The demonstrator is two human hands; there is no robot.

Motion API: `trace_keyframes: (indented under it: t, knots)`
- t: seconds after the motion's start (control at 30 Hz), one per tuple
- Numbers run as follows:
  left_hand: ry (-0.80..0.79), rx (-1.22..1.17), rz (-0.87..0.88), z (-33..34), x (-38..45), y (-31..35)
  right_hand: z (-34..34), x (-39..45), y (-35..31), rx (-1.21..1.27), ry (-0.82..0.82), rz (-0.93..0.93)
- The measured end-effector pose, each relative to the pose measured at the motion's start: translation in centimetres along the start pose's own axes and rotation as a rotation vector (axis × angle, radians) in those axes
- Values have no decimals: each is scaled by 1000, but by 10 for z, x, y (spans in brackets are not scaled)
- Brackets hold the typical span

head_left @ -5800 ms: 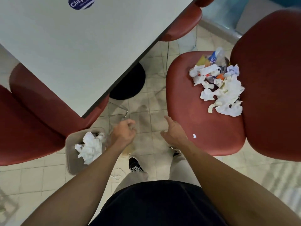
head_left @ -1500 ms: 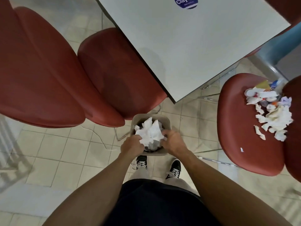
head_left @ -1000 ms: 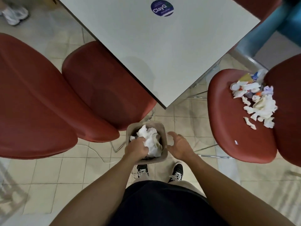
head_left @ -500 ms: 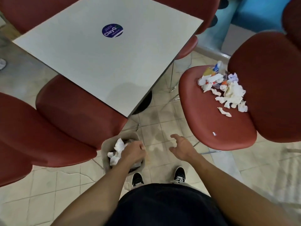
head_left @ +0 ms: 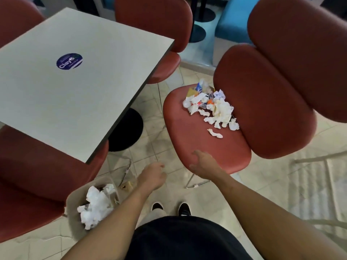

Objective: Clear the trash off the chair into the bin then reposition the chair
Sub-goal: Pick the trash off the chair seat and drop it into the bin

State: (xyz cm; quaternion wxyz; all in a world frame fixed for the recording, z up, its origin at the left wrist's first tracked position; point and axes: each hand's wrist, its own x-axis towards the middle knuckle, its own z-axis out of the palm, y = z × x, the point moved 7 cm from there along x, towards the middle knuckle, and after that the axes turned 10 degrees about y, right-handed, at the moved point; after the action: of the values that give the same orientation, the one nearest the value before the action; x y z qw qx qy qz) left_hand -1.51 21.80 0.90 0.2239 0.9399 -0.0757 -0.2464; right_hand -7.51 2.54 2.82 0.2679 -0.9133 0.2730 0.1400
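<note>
Standing over the red chair (head_left: 199, 139), the person holds both hands empty: the left hand (head_left: 153, 176) hangs loosely curled above the floor, and the right hand (head_left: 203, 163) spreads relaxed fingers over the seat's front edge, probably heading for more. Crumpled tissue and wrappers, the trash (head_left: 212, 107), lie heaped against the padded backrest. The beige bin (head_left: 75, 199) sits nearby, already stuffed with white paper, beside the smooth grey table (head_left: 75, 91).

Single head-worn wide-angle view, steeply downward and forward from standing height, over floor and furniture.
</note>
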Motion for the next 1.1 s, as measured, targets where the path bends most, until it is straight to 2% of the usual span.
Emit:
trace_keyframes:
  t: [0.47,0.7,1.1]
  knots:
    - [-5,56,305,-5,100,134,-70,64,60,131,144,200]
    - [-12,81,330,10,152,187,-98,117,107,159,121,250]
    - [-4,121,192,69,260,292,-118,243,190,359,60,338]
